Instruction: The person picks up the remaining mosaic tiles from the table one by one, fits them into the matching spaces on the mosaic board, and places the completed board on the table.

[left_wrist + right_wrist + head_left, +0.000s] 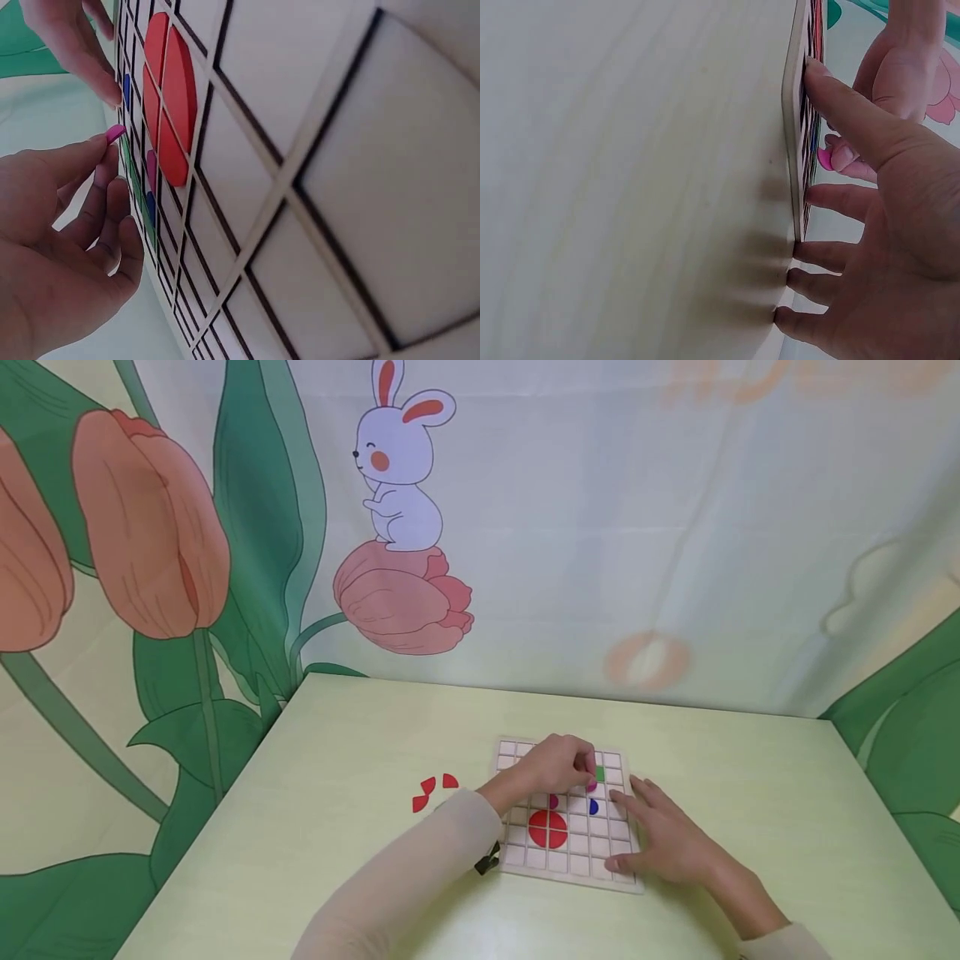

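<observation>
Between thumb and fingertips, my left hand (pixel 553 766) pinches a small magenta piece (pixel 592 786) over the far part of a white gridded board (pixel 600 865). Next to that piece lies a green piece (pixel 600 773) on the grid. Nearer to me are a blue rounded piece (pixel 593 807) and a second magenta piece (pixel 553 802). Red quarter pieces (pixel 548 829) form a circle on the board. At the board's right side rests my right hand (pixel 671 837), fingers spread; its thumb and index finger touch the board, and the other fingertips reach the table beside it.
Three loose red pieces (pixel 428 785) lie on the pale table (pixel 360 752) left of the board. A small black object (pixel 487 860) shows by the left sleeve. Behind the table hangs a printed cloth (pixel 525 527) with a rabbit and tulips.
</observation>
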### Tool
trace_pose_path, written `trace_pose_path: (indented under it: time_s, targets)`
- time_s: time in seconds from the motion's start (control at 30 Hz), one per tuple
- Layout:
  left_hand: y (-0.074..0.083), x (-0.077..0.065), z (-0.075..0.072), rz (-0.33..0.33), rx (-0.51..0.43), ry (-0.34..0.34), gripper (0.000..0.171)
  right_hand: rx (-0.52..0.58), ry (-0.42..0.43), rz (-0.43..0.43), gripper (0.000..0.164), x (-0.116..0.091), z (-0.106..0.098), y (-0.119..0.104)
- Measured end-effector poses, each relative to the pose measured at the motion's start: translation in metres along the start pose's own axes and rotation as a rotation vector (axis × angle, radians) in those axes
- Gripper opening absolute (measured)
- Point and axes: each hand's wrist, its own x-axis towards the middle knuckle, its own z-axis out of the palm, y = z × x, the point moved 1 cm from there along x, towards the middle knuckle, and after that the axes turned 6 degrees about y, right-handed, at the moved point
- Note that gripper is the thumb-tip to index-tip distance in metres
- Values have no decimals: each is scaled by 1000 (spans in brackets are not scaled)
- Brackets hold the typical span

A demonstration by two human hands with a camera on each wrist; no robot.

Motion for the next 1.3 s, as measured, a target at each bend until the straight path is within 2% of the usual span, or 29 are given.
trace_pose_path:
  time_s: [0.3, 0.7, 1.0, 1.13, 1.3]
  targets:
    - [4, 0, 2, 6, 1, -25, 12, -1, -1, -2, 106, 0, 1, 2]
    - [6, 1, 4, 5, 59, -59, 10, 8, 5, -5, 105, -1, 0, 1]
    - [3, 0, 5, 15, 108, -38, 7, 3, 18, -14, 105, -1, 1, 3]
    - [0, 0, 6, 15, 92, -23, 5, -3, 19, -15, 105, -1, 1, 4]
    - [-5, -1, -3, 47, 82, 17, 6, 1, 8, -6, 105, 0, 2, 3]
